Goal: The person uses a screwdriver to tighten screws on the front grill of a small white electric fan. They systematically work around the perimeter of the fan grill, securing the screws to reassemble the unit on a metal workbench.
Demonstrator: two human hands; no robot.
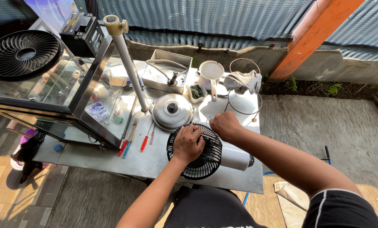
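A small fan lies on its side on a metal table (pixel 113 158). Its black round grille (pixel 197 162) faces left and its white motor housing (pixel 235 158) points right. My left hand (pixel 188 142) rests on top of the grille with its fingers curled over the wires. My right hand (pixel 225 125) is closed at the grille's upper right edge, just behind the left hand. What the right hand pinches is hidden by its own fingers.
Screwdrivers (pixel 135 137) with red and blue handles lie left of the fan. Behind it sit a steel pot lid (pixel 172 110), a white cup (pixel 210 71), a metal tray (pixel 165 71), a wire stand with a rag (pixel 243 82), and a glass cabinet (pixel 66 88) carrying another black fan grille (pixel 23 54).
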